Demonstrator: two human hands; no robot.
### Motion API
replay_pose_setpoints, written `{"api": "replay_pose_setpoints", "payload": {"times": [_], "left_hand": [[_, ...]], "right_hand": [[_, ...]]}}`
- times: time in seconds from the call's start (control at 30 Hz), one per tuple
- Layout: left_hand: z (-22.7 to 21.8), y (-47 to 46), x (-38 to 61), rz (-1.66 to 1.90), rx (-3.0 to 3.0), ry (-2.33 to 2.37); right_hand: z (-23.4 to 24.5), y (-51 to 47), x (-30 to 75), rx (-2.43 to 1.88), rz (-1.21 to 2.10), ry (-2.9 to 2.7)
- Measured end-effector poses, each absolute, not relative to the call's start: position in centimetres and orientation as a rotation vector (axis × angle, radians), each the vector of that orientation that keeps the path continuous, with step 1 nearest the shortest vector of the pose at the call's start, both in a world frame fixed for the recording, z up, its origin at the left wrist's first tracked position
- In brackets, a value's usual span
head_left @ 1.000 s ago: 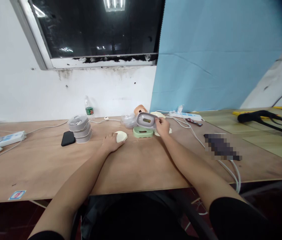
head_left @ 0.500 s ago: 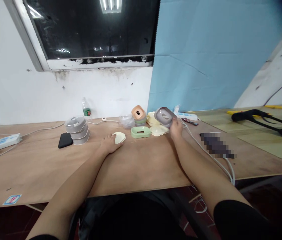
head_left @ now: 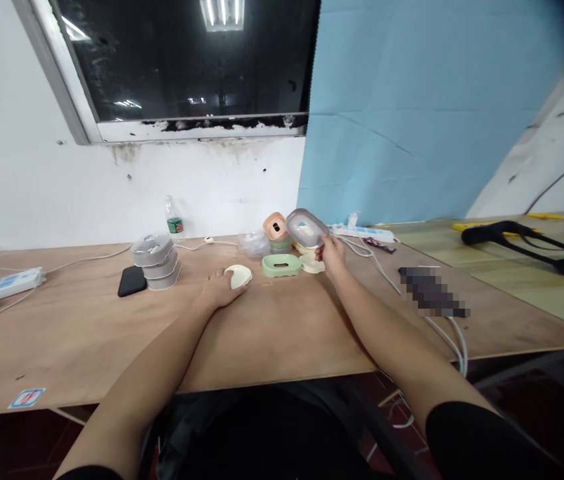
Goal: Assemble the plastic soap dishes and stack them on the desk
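In my right hand (head_left: 333,257) a grey oval soap dish frame (head_left: 307,228) with an opening in its middle is held tilted above the table. Below and behind it lie cream soap dish parts (head_left: 313,262), partly covered by the frame and hand. My left hand (head_left: 218,289) rests on the table, its fingers and thumb around a small cream dish piece (head_left: 240,276). Between the hands sits a green soap dish part (head_left: 281,265). An orange part (head_left: 275,227) leans on a green-grey one behind it.
Stacked grey soap dishes (head_left: 154,261) stand at left beside a black phone (head_left: 132,281) and a plastic bottle (head_left: 174,224). Clear plastic wrapping (head_left: 254,245) lies near the wall. Power strips (head_left: 363,233), white cables (head_left: 402,291) and a pixelated dark object (head_left: 432,291) are also on the table.
My right hand has moved left with the grey frame, which now hangs nearer the orange part and over the cream ones. My left hand stays where it was.
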State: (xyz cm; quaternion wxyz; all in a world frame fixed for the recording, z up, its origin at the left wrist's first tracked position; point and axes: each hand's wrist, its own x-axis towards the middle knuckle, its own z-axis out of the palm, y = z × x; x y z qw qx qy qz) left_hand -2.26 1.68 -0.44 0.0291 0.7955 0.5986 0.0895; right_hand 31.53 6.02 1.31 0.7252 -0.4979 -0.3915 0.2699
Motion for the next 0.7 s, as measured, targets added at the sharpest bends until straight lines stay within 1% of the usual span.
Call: {"api": "replay_pose_setpoints", "payload": {"times": [0.13,0.5,0.7], "left_hand": [[-0.3,1.5,-2.3,0.281,2.477,1.832],[-0.4,1.6,-2.2,0.259,2.466,1.830],[-0.6,1.8,-2.3,0.287,2.491,1.823]], "right_hand": [[0.5,6.1,32.9,-1.217,0.535,-0.924],[0.0,5.6,31.1,-1.268,0.590,-1.439],[-0.6,5.7,30.8,-1.329,0.546,-1.460]]}}
